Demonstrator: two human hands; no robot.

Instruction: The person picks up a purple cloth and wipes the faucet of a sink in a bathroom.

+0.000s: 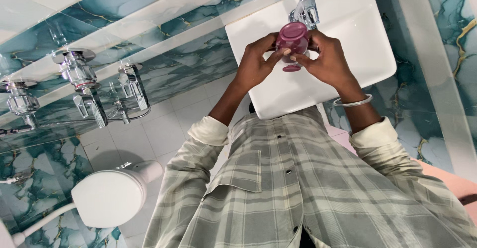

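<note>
Both hands hold a small maroon bottle over a white basin.

The left hand [256,64] and right hand [328,59] curl round the maroon bottle [292,38] from 9 and 3 o'clock, fingers closed on it, just below the chrome tap [304,10] at 12 o'clock. A maroon cap [291,68] sits at 6 o'clock beneath it. Judging by the fingertip-only grip, wet plastic could slip and drop into the white basin [367,34].

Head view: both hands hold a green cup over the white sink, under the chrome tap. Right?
Not quite: the cup is purple-pink, not green. The head view shows the left hand and right hand gripping it together over the white sink, right by the chrome tap.
</note>
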